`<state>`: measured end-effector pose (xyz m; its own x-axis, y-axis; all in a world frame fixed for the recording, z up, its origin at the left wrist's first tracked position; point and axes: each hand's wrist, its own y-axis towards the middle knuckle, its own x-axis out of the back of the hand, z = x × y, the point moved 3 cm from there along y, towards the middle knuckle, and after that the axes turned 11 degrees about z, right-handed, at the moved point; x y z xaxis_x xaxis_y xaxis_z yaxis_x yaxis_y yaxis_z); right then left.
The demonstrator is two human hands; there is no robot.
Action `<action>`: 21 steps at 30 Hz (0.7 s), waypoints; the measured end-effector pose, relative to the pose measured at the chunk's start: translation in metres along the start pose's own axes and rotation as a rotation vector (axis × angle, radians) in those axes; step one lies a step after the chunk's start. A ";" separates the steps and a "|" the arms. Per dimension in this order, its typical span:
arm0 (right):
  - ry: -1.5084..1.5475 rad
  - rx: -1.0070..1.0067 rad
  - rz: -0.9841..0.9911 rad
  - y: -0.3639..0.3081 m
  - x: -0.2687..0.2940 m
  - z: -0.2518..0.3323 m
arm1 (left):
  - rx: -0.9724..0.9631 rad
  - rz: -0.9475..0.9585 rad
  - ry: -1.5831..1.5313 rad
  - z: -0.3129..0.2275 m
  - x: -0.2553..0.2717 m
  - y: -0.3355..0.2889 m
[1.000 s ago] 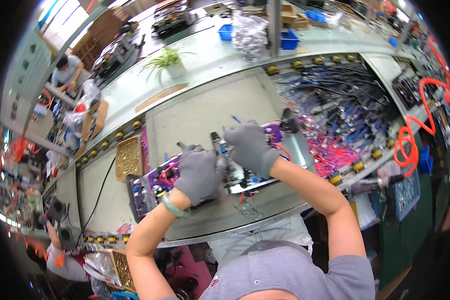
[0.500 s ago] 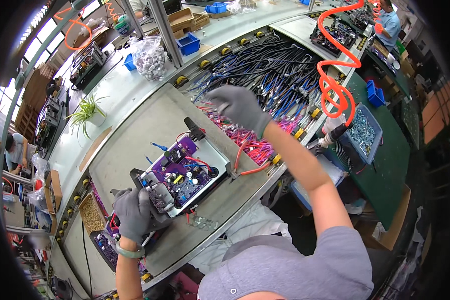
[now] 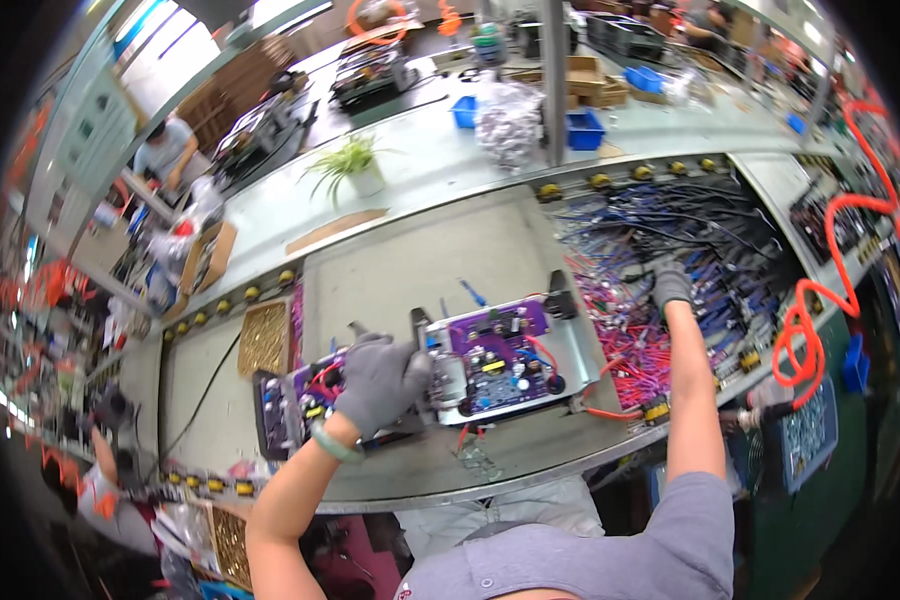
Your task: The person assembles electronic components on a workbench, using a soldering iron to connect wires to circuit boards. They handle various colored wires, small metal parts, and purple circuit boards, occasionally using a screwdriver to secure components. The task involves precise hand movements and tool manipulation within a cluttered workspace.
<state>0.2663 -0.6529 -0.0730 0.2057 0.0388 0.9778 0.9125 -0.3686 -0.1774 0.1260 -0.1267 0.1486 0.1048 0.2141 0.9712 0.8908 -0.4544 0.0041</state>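
Observation:
My left hand (image 3: 378, 384), in a grey glove, has its fingers bent round the left end of an open metal chassis with a purple circuit board (image 3: 490, 362). Black end pieces, a red wire and blue-tipped leads stand out from this unit. Directly left of my left hand lies a second purple board unit (image 3: 315, 400), partly covered by it. My right hand (image 3: 672, 284), also gloved, reaches down into a wide heap of cables (image 3: 710, 235), black and blue at the back, with pink-red wires (image 3: 635, 350) nearer. Its fingertips are hidden and blurred among the cables.
A shallow box of small brass-coloured parts (image 3: 264, 338) sits left of the units. Across the roller-edged line stand a potted plant (image 3: 365, 178), a bag of white parts (image 3: 508, 130) and a blue bin (image 3: 584, 130). An orange coiled hose (image 3: 800, 345) hangs at right.
My right hand has gone from above the bench down into the cable heap. My left hand stays at the chassis's left end. The whole view has swung round to the left.

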 end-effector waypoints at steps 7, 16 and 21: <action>0.679 0.124 -0.446 -0.005 0.027 -0.064 | -0.018 0.017 -0.009 0.001 -0.001 0.001; 1.213 0.551 -0.667 -0.213 0.083 0.024 | -0.039 0.054 0.082 0.001 -0.004 0.001; 1.043 1.006 -0.205 -0.347 0.091 0.096 | -0.077 0.184 0.105 0.001 -0.003 0.000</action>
<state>0.0022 -0.4324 0.0667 0.1003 -0.8273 0.5527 0.8402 0.3679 0.3984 0.1261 -0.1266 0.1451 0.2126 0.0324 0.9766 0.8238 -0.5434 -0.1613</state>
